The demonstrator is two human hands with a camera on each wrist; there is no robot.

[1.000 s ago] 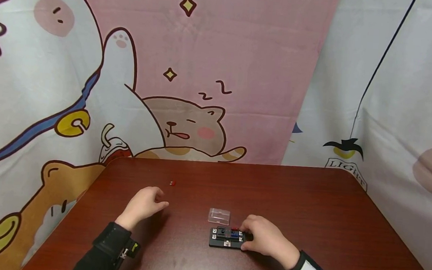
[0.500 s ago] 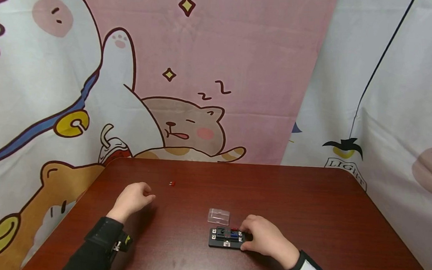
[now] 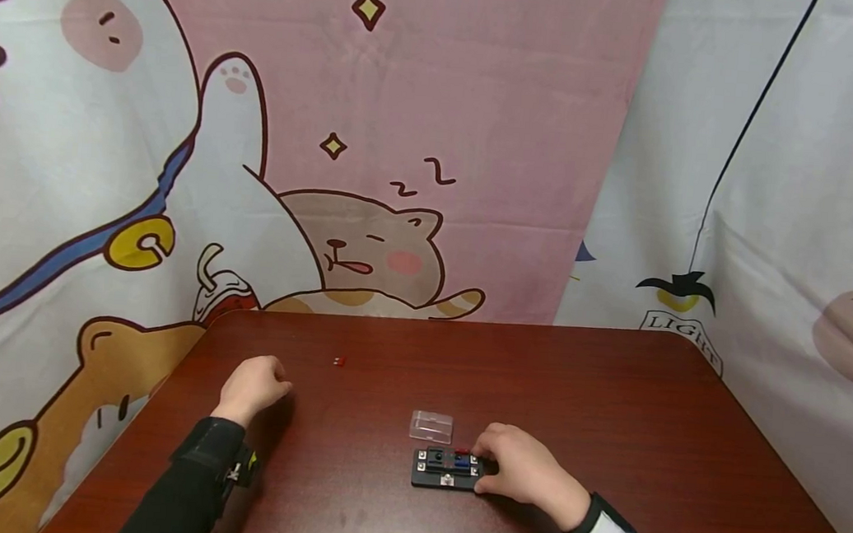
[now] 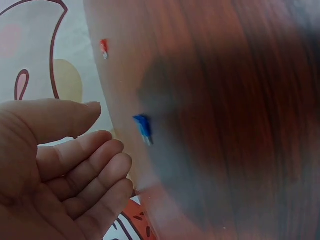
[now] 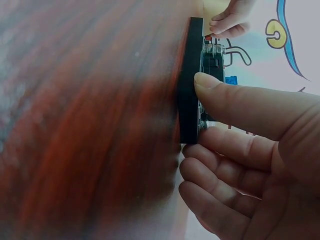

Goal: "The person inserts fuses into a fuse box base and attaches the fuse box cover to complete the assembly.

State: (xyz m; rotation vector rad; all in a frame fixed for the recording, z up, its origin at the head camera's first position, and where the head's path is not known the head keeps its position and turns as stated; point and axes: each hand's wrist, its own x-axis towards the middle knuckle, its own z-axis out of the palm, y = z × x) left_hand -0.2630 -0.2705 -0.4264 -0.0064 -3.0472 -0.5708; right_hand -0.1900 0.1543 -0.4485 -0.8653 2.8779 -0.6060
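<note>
My right hand [image 3: 524, 469] pinches the right end of a black fuse block [image 3: 441, 476] that lies on the table, thumb on the near edge and fingers at the far side. Small red and blue blade fuses sit in the block close to those fingers. Over the table at the left is my left hand [image 3: 253, 386], holding nothing, its fingers loosely bent in the left wrist view. A loose blue blade fuse [image 4: 143, 128] lies on the table just past those fingertips; the hand hides it in the head view. Farther back lies a loose red blade fuse [image 3: 340, 361].
A clear plastic cover [image 3: 431, 426] lies right behind the fuse block. The brown wooden table [image 3: 575, 376] ends at a cloth backdrop [image 3: 524, 141] with cartoon animals. Both wrists wear dark straps.
My left hand has drawn back to the left, away from the loose red blade fuse, with its fingers curling downward. The right hand and the fuse block have stayed put.
</note>
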